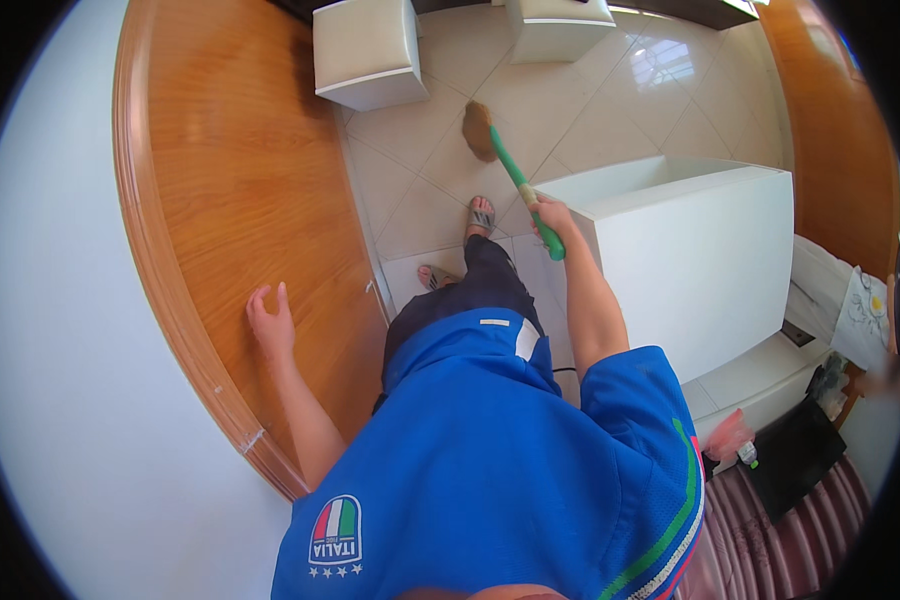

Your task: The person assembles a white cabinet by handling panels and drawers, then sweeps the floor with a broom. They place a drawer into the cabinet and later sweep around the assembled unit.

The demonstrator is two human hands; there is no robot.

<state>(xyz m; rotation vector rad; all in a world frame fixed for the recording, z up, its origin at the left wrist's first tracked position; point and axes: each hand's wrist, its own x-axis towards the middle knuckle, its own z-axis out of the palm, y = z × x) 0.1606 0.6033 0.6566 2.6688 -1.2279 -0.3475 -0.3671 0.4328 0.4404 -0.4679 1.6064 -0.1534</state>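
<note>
My right hand (pixel 552 220) is closed round the green handle of a short broom (pixel 510 165). The broom reaches away from me, and its brown brush head (pixel 478 131) is at the tiled floor (pixel 410 180), ahead of my sandalled feet (pixel 480 214). Whether the bristles press on the tiles I cannot tell. Out to the left, my left hand (pixel 270 320) holds nothing. Its fingers are apart and slightly bent, in front of a wooden door panel (pixel 230 190); contact with the wood cannot be made out.
Two pale, box-shaped stools (pixel 367 50) stand at the far side. On the right is a large white open-topped box (pixel 695 265), close to my right forearm. Beyond it are a white patterned cloth (pixel 860 310), a pink bag (pixel 732 435) and a ridged maroon surface (pixel 770 545).
</note>
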